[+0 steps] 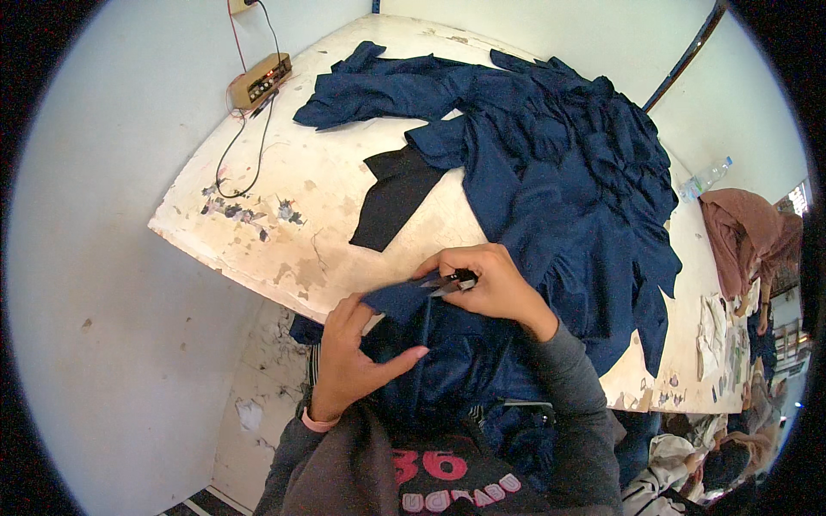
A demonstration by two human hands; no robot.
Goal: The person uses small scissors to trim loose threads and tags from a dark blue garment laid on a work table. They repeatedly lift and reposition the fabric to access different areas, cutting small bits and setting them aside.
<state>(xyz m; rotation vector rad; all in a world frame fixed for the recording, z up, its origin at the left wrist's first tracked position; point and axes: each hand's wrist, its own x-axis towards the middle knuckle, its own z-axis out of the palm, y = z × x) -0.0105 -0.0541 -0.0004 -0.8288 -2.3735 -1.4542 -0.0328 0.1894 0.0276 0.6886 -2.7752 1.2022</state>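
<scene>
My right hand (pixel 495 279) is closed around a small pair of thread snips (pixel 446 284), their metal blades pointing left over the cloth. A piece of navy cloth (pixel 397 298) is stretched between my two hands near the table's front edge. My left hand (pixel 353 357) has its fingertips at the left end of that cloth, with the thumb spread away over the folds below. More navy cloth (pixel 465 348) hangs down toward my lap. The fingers of my right hand also touch the cloth's upper edge.
Navy garment pieces (pixel 559 163) are heaped across the worn white table (pixel 318 206), beside a black cloth piece (pixel 391 198). A wired box (pixel 261 81) sits at the far left by the wall. On the right are a plastic bottle (pixel 707 178) and other people.
</scene>
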